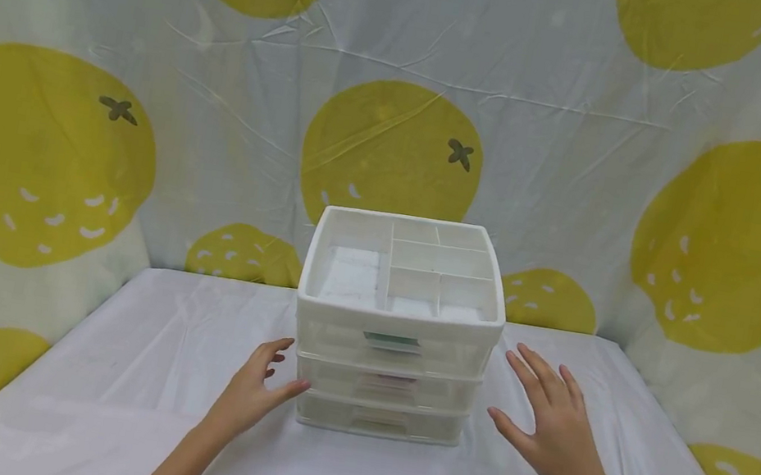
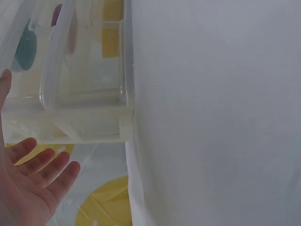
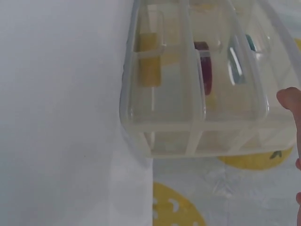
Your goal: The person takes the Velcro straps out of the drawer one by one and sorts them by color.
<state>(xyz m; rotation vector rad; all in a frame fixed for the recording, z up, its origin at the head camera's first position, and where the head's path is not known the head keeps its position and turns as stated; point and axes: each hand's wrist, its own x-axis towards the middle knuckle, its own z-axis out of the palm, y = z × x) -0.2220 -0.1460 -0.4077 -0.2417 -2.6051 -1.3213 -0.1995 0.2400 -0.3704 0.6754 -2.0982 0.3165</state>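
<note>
A white plastic drawer organizer (image 1: pixel 398 325) stands on the cloth-covered table, its three translucent drawers all pushed in. Divided compartments form its top, and no objects are visible in them. Through the fronts show a teal item (image 2: pixel 26 49) in the top drawer, a purple item (image 3: pixel 205 68) in the middle and a yellow item (image 3: pixel 150 59) in the bottom; their kinds are unclear. My left hand (image 1: pixel 254 388) is beside the left side, thumb across the front edge; whether it touches is unclear. My right hand (image 1: pixel 555 427) hovers off the right side, fingers spread, holding nothing.
A white cloth (image 1: pixel 129 364) covers the table under the organizer. Behind and at both sides hangs a pale curtain (image 1: pixel 550 156) printed with large yellow fruits, meeting the table's back and side edges.
</note>
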